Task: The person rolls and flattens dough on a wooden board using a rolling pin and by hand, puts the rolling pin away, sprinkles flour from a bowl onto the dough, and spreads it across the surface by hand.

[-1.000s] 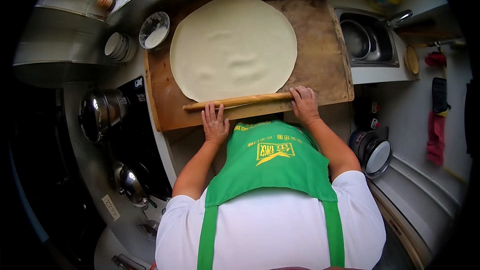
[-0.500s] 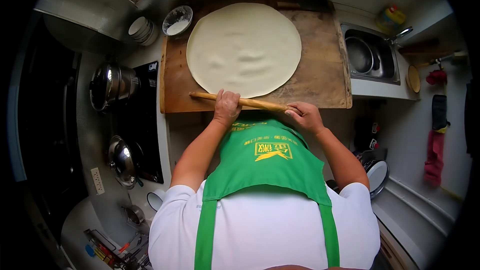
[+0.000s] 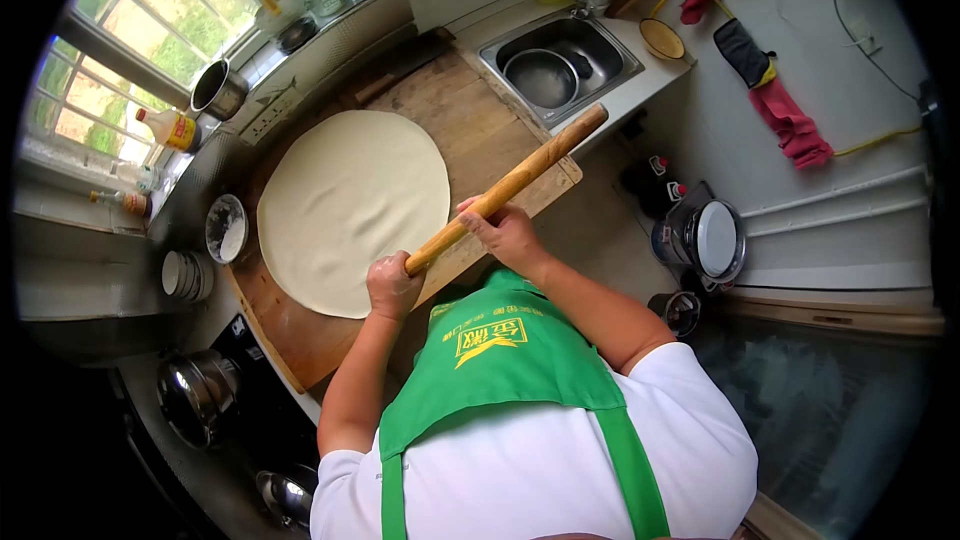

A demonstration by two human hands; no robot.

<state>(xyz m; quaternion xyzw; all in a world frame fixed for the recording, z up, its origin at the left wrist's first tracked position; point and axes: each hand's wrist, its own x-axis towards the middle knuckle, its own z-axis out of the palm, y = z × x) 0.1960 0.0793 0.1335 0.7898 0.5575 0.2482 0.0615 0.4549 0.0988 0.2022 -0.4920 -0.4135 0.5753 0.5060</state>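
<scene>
A long wooden rolling pin [image 3: 535, 162] slants up to the right above the front edge of the wooden board [image 3: 490, 120]. My left hand [image 3: 393, 286] is wrapped round its lower end, beside the dough's front edge. Around the middle of the pin, my right hand [image 3: 502, 233] is closed, with the thumb along the wood. The large round sheet of pale dough [image 3: 350, 210] lies flat on the left part of the board, with a few soft wrinkles in it.
A bowl of flour [image 3: 228, 229] and stacked bowls [image 3: 186, 275] stand left of the board. A sink [image 3: 562, 65] with a pan lies beyond its right end. Bottles and pots line the windowsill. A steel pot [image 3: 196, 395] is at the lower left.
The view has turned toward the right. The rolling pin has gone from nearly level to a steep slant, its right end raised. My left hand has shifted to its lower end, my right toward its middle.
</scene>
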